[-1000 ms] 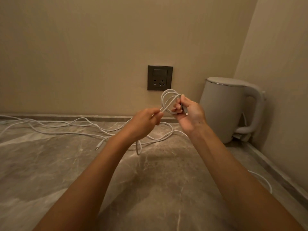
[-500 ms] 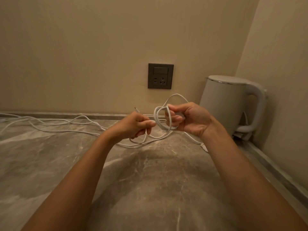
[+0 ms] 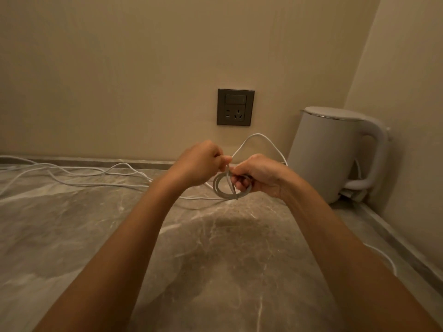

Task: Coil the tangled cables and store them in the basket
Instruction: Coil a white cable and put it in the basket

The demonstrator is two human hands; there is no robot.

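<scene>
1. Presently: white cable [image 3: 224, 190], thin, wound into a small round coil above the tabletop [image 3: 215, 259]; rest trails left.
2. Grip, right hand [image 3: 260, 174]: curled round coil.
3. Grip, left hand [image 3: 200, 164]: pinching a strand.

white cable [image 3: 219, 193], small loops held up, rest trailing left, possibly tangled

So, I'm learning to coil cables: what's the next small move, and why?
Likely fold the raised loop down onto the coil in the right hand: the left hand pinches its end there, and loose cable lies across the counter.
</scene>
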